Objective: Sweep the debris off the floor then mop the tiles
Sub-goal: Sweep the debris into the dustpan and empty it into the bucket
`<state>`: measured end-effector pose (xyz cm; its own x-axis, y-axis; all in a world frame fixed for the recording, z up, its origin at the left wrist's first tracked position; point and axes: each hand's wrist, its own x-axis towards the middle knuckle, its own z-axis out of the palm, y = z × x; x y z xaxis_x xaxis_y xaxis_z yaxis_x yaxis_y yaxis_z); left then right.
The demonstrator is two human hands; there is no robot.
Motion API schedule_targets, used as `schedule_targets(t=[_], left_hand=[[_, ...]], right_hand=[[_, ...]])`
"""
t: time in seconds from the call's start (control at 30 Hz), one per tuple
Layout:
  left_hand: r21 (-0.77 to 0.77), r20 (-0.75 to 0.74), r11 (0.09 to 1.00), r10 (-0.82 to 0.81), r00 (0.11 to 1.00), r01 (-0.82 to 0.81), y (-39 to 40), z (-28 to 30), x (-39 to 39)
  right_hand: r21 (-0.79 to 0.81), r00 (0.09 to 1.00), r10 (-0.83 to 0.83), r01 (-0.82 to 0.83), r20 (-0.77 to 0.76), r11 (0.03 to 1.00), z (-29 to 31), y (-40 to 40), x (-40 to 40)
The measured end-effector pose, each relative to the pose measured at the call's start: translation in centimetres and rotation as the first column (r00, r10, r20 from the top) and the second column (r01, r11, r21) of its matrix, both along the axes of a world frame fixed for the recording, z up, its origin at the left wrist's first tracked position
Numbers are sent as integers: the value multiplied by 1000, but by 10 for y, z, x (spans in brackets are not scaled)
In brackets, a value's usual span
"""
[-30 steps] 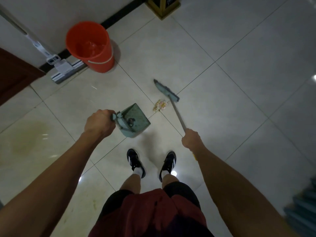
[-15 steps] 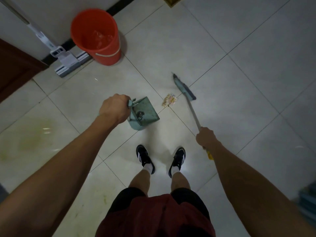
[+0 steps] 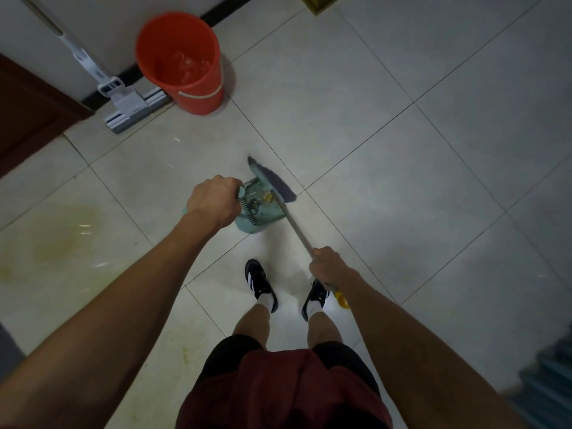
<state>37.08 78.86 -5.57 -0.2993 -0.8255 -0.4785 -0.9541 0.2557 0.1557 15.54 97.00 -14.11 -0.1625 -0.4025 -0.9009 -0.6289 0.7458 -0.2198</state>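
A teal dustpan (image 3: 259,215) stands on the pale floor tiles just ahead of my feet. My left hand (image 3: 213,202) grips its handle. My right hand (image 3: 327,267) grips the broom's metal pole (image 3: 297,228), and the dark broom head (image 3: 272,180) lies across the dustpan's open mouth. A few yellowish bits of debris (image 3: 268,197) show inside the pan beside the bristles. No debris pile is visible on the tiles outside the pan.
An orange bucket (image 3: 182,61) stands by the wall at the upper left, with a white flat mop (image 3: 131,103) leaning beside it. A brown door (image 3: 28,109) is at the left edge. A yellowish stain (image 3: 65,233) marks the left tiles.
The broom head has swept left onto the dustpan's mouth. The small debris pile that lay on the tile between them is gone from the floor, and bits now show in the pan.
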Motion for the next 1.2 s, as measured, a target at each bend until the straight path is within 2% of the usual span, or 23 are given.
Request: schedule_targets(t=[0.17,0.33,0.43,0.6,0.73,0.87,1.07,1.2], left_hand=[[-14,1,1000,9,1000,-9,19,2,2],[-28,-11,996,87,996,-87,33,5,3],[-2,-43,985,171,984,-171,39,8,14],[10,-53,968,250,967,-250,48,10,46],[8,-48,959,284,958,-284,54,11,66],[9,-51,962,274,960,-274,57,13,85],[-50,-41,968,245,969,-247,61,12,115],[-45,-28,974,221,975,-222,64,6,125]], right_hand=[[51,962,-250,246,109,968,4,17,3],[105,893,-408,395,192,913,20,37,-7],[120,883,-406,388,237,914,37,51,-19],[46,917,-363,361,163,931,57,62,-39],[-87,971,-238,240,35,967,53,60,-39],[-176,995,-22,4,-100,984,45,42,-32],[-208,977,72,-114,-201,971,24,20,-18],[-177,938,204,-259,-279,949,14,13,-15]])
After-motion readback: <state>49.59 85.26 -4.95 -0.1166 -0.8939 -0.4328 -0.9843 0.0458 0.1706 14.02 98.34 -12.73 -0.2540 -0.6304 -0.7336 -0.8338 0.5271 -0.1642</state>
